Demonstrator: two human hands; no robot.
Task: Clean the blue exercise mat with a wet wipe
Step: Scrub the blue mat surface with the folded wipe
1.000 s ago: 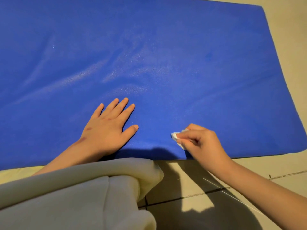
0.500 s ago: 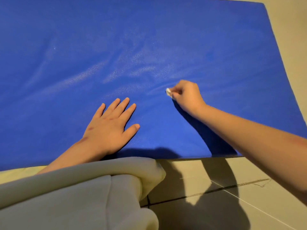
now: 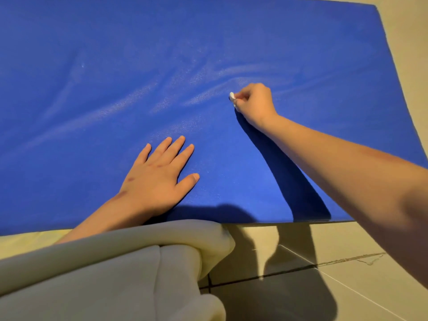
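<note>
The mat lies flat on a tiled floor, filling most of the view, with its near edge just in front of the person. The left hand rests palm down on it near that edge, fingers straight and spread, holding nothing. It probably serves two ends: it pins the mat so the rubbing does not drag it over the tiles, and it props the body as the person leans forward.

The right hand reaches further out, toward the middle of the mat. Its fingers are curled tightly round a small white wipe, which is bunched into a wad so that only a nub shows at the fingertips. The nub seems to be pressed against the mat (a wad puts more force on one spot than a spread sheet would).

Pale streaks run slantwise across the mat to the left of the wipe, though whether they are damp trails or creases catching the light I cannot tell. Pale fabric, seemingly the person's clothing, fills the bottom left and overlaps the mat's near edge.

The step in hand looks like mid-stroke wiping, with the far and left parts of the mat likely yet to be done.
</note>
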